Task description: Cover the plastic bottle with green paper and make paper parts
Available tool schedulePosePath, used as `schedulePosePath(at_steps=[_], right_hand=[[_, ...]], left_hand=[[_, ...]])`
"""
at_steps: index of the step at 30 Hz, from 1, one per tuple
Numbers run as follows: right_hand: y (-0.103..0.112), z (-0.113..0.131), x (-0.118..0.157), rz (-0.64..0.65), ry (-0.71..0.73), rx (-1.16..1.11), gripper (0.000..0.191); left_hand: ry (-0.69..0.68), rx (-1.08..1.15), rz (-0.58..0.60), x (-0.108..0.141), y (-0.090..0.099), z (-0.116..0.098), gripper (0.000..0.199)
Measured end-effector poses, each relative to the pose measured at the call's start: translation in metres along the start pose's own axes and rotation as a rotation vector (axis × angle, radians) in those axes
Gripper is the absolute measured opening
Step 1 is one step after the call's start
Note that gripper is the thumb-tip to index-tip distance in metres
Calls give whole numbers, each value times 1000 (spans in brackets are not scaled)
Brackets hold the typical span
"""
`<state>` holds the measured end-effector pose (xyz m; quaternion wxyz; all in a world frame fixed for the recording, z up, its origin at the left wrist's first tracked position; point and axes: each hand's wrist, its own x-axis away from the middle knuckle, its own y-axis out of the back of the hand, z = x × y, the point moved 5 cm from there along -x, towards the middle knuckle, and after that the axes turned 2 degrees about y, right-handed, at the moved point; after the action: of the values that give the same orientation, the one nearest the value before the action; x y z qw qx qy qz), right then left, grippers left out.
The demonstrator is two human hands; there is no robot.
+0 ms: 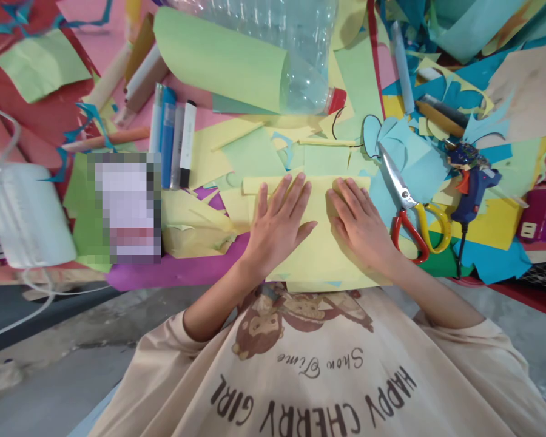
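A pale yellow sheet of paper [321,246] lies at the table's front edge, its far edge folded or rolled into a narrow strip. My left hand [279,221] rests flat on the sheet's left part, fingertips at the strip and thumb spread to the right. On the right part lies my right hand [361,218], fingers stretched out over the same strip. Between the two hands the yellow surface shows bare. Just right of my right hand are scissors [404,194] with red and yellow handles, blades pointing away from me.
A clear plastic bottle [304,67] with a red cap lies at the back beside a green paper sheet [218,60]. Markers [167,136] stand left, near a pixelated rectangular object [127,206] and a white device [27,212]. A blue glue gun [473,188] lies right among paper scraps.
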<state>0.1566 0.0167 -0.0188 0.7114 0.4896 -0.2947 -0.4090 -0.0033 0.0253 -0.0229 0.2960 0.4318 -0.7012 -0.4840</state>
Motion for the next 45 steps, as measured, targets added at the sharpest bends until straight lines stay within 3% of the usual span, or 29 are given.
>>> schedulePosePath(at_steps=[7, 12, 45], right_hand=[[6, 7, -13, -7, 22, -4, 45], [-2, 10, -21, 37, 29, -36, 51], [-15, 9, -19, -15, -9, 83, 56]], left_hand=[[-2, -9, 39, -2, -5, 3, 65], [6, 18, 25, -3, -5, 2, 66], [15, -111, 17, -2, -9, 0, 61]])
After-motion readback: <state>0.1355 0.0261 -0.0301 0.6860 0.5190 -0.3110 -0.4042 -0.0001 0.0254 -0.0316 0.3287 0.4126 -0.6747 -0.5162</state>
